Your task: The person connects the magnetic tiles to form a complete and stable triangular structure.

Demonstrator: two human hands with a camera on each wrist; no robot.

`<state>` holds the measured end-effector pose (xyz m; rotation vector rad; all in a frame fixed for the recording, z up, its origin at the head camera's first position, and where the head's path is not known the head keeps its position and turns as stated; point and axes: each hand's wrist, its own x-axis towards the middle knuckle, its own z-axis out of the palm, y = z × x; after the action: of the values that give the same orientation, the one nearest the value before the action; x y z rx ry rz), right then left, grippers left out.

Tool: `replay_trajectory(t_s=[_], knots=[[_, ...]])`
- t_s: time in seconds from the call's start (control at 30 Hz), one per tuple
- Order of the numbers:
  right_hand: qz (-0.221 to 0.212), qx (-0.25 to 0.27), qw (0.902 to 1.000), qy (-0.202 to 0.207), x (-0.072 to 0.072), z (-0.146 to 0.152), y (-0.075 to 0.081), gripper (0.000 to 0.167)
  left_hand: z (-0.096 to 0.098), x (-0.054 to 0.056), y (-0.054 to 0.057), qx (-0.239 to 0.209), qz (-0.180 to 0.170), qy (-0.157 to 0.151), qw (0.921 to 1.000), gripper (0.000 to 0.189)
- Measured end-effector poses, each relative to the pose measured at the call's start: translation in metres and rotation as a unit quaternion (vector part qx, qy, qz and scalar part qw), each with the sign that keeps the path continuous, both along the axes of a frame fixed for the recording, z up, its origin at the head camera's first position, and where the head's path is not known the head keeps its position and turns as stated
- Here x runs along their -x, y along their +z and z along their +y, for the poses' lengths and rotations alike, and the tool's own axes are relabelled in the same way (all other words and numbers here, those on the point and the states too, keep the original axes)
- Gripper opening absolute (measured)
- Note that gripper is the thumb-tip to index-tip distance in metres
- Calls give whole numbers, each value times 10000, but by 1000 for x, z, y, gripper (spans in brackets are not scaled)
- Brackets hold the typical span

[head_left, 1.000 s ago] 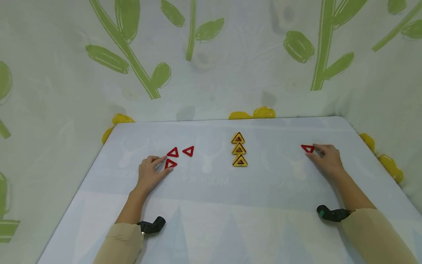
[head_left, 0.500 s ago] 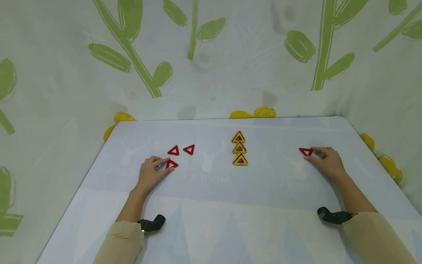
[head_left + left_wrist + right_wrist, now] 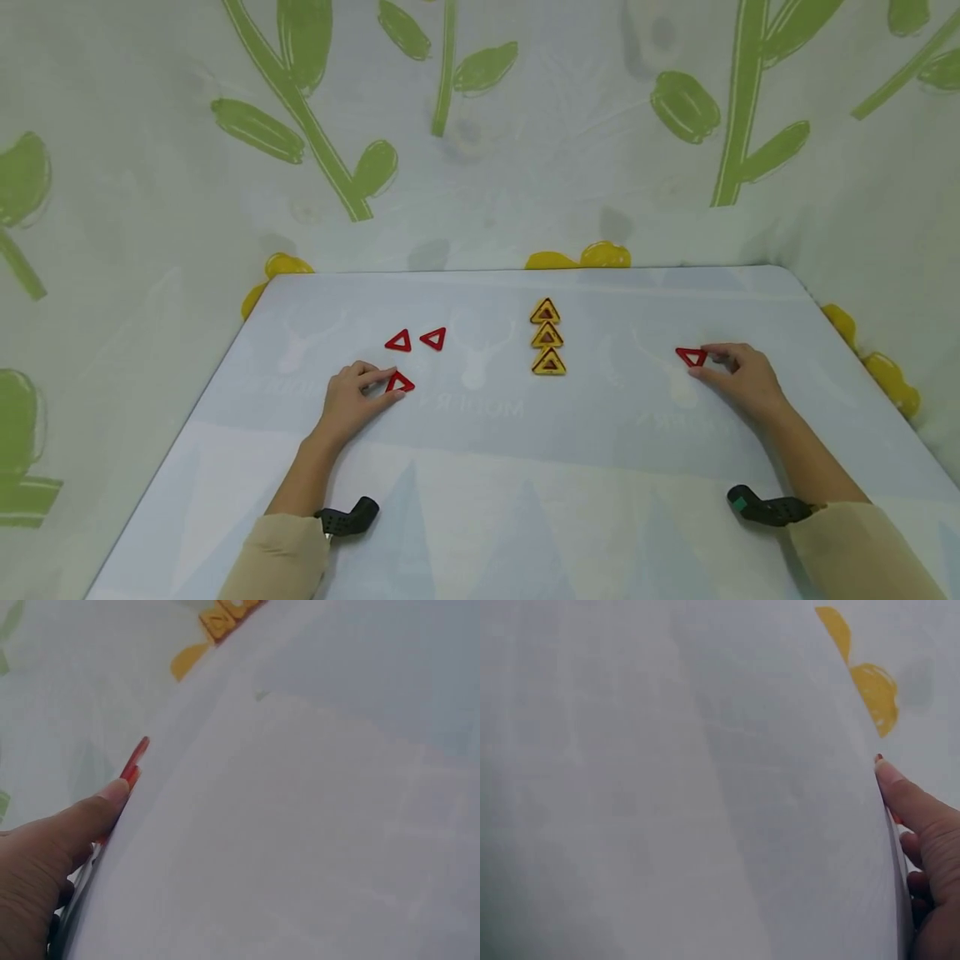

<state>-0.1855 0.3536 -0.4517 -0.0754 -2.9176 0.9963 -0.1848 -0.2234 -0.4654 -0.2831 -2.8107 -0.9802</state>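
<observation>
My left hand (image 3: 351,404) pinches a red hollow triangle (image 3: 406,379) between thumb and fingers at the left of the table. The left wrist view catches that red triangle (image 3: 136,755) nearly edge-on beyond the thumb. Far to the right, my right hand (image 3: 745,382) pinches another red hollow triangle (image 3: 682,357) by its right side. Only a sliver of it shows past the thumb in the right wrist view. Two more red triangles, one (image 3: 408,340) on the left and one (image 3: 442,338) beside it, lie just beyond the left hand. How high the held triangles are, I cannot tell.
Three yellow triangles with brown centres form a column at mid-table: a far one (image 3: 545,313), a middle one (image 3: 547,337) and a near one (image 3: 550,364). The pale printed table (image 3: 480,467) meets a leaf-patterned cloth backdrop (image 3: 525,192) at its far edge.
My left hand has drawn its red triangle nearer to me, widening the gap to the two lying ones. My right hand has come nearer and slightly left with its triangle.
</observation>
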Motion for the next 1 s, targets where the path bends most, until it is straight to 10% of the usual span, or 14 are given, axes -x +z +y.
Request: replay_trajectory(t_s=[1.0], knots=[[190,-14,9996,214,-37,-24,2,56,21,-25,1,-104,-62,-364,9993,40]])
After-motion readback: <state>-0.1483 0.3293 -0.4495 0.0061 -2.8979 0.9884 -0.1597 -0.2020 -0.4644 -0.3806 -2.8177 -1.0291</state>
